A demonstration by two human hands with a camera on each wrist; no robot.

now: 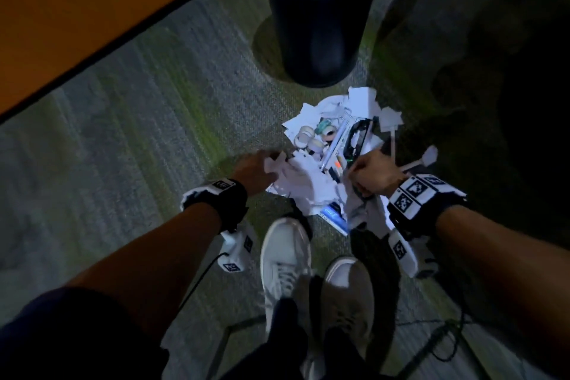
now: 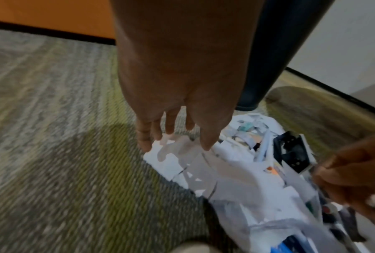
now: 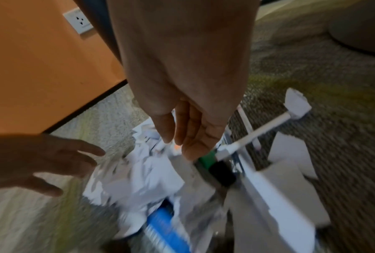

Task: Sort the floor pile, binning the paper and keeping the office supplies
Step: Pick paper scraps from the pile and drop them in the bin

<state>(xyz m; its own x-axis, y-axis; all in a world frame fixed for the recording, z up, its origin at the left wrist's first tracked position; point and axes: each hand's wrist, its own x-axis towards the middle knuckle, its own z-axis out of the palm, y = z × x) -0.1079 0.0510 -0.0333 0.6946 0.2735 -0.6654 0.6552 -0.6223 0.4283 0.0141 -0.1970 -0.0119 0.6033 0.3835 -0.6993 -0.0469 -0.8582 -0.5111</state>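
Both hands hover open over paper pile.

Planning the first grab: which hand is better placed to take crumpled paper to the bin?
Left, probably. The left hand hangs open with fingertips right over the crumpled paper. The right hand sits over the pens and black stapler side. The bin stands just beyond the pile.

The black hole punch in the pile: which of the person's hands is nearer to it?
Right. The right hand sits just below the hole punch; the left hand is across the paper, at the pile's far side.
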